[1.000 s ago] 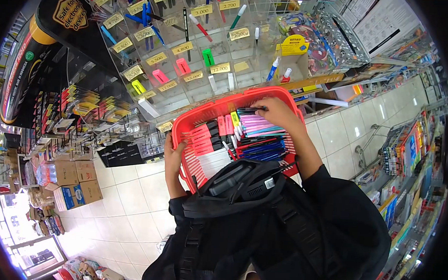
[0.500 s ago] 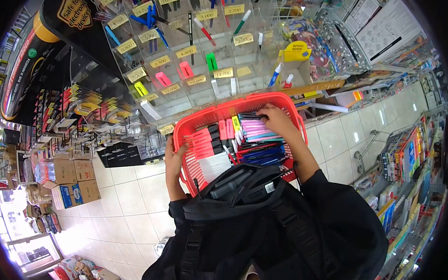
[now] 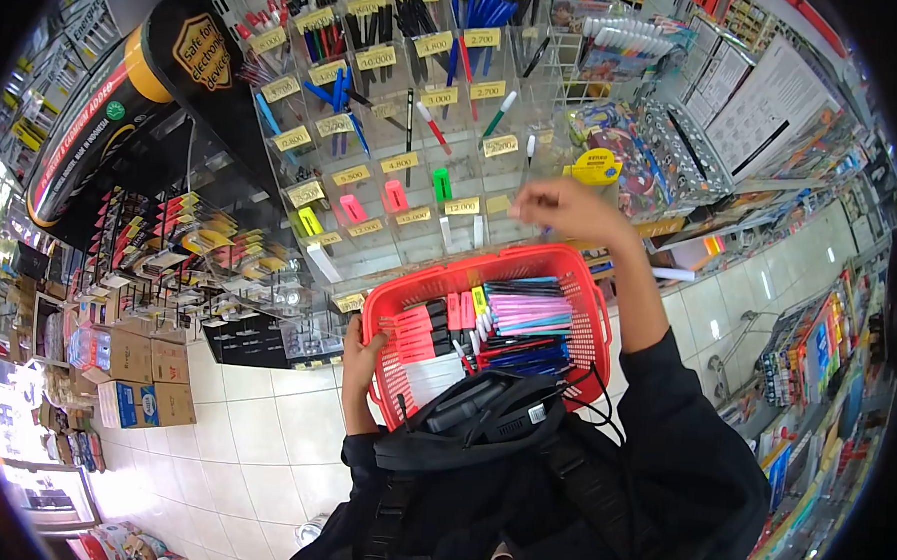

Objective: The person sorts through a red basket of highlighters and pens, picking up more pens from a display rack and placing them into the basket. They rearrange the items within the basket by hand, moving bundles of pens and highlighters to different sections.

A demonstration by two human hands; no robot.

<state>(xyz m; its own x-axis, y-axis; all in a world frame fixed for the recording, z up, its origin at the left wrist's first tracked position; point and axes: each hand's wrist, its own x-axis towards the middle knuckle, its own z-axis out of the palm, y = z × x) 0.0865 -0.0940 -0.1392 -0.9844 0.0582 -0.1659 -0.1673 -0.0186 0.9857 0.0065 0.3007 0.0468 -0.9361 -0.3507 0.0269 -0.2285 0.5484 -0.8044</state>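
Note:
A red plastic basket (image 3: 439,278) rests against the front of the pen display. My left hand (image 3: 363,361) grips its left rim, with the thumb on the inner side. Raised beyond the basket's far rim, my right hand (image 3: 569,209) is slightly blurred, its fingers loosely bent and apart, holding nothing visible. It is in front of the display's lower right compartments. Inside the basket are pink highlighters (image 3: 414,337), a row of pink-purple pens (image 3: 527,314), dark blue pens (image 3: 525,356) and white boxes (image 3: 434,377).
A clear tiered display (image 3: 410,243) with price tags holds pens, markers and highlighters ahead. A large battery-shaped stand (image 3: 105,115) is at the left. Cardboard boxes (image 3: 149,382) sit on the tiled floor (image 3: 252,432). A black bag (image 3: 462,421) hangs at my chest. Stocked shelves (image 3: 816,346) line the right.
My right hand has lifted from the pens in the basket and moved up toward the display. My left hand stays on the rim. The view has shifted, showing more of the upper display.

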